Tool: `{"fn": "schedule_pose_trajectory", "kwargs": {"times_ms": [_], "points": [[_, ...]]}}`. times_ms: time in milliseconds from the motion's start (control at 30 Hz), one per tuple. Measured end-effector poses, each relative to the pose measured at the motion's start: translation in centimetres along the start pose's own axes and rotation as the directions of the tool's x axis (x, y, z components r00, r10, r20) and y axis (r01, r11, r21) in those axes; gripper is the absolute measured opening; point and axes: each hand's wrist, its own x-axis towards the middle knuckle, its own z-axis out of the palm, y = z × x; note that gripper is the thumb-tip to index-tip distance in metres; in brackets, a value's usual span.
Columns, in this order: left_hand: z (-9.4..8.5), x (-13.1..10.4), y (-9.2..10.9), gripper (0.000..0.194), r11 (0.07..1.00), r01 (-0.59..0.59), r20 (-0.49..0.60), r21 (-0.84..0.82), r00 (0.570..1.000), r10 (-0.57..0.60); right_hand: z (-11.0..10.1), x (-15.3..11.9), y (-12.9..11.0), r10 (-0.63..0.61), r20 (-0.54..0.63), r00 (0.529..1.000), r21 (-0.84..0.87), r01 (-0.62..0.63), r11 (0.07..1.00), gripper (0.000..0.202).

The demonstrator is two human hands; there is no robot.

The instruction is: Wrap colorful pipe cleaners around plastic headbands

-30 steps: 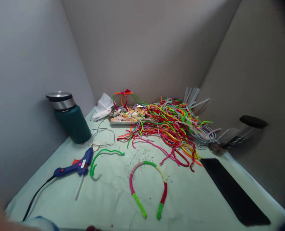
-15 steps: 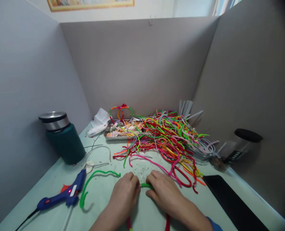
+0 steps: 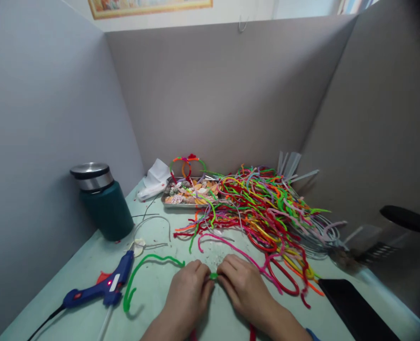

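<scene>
Low in the middle of the view, my left hand (image 3: pixel 190 289) and my right hand (image 3: pixel 243 286) pinch a short green length of pipe cleaner (image 3: pixel 213 276) between them. Only a small green bit shows between the fingertips. Red pipe cleaner (image 3: pixel 253 332) emerges under my right wrist, and more red shows beneath the left; my hands hide how these connect to the green part. Left of my left hand lies a bent green pipe cleaner (image 3: pixel 153 257) on the table. A pink pipe cleaner (image 3: pixel 227 242) curves just beyond my right hand.
A blue glue gun (image 3: pixel 99 290) with a lit red light lies left, near a teal bottle (image 3: pixel 106 210). Behind are a metal tray (image 3: pixel 181 205) of shells and a heap of pipe cleaners (image 3: pixel 263 199). Red-handled scissors (image 3: pixel 284 279) and a black slab (image 3: pixel 355 308) lie right.
My hands have come closer together, and less green pipe cleaner shows between them. The whole view has shifted, with the surroundings now further right in the picture.
</scene>
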Motion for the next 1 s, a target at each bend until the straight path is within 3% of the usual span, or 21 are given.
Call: {"fn": "schedule_pose_trajectory", "kwargs": {"times_ms": [200,433,700,867,1000], "points": [[-0.1,0.1,-0.1,0.020,0.998,0.005,0.015,-0.058,1.000,-0.004,0.2,0.0,0.1,-0.029,-0.035,0.999,0.161,0.034,0.986,0.011],[-0.1,0.0,-0.1,0.023,0.998,0.018,0.080,-0.058,0.997,-0.013,0.6,-0.3,0.5,-0.061,-0.059,0.996,0.207,0.072,0.976,0.013],[-0.2,-0.3,0.0,0.023,0.999,0.000,0.051,-0.036,0.999,0.002,0.7,-0.5,0.2,0.041,-0.143,0.989,0.199,-0.012,0.980,0.023],[-0.1,0.3,-0.6,0.021,0.975,0.046,-0.021,-0.216,0.998,-0.052,0.8,-0.7,0.1,0.130,-0.217,0.967,0.137,-0.102,0.985,0.029],[0.3,1.0,-1.0,0.020,0.882,0.043,-0.039,-0.469,0.997,-0.069,0.9,-0.7,0.6,0.246,-0.315,0.917,0.259,-0.167,0.951,0.032]]}}
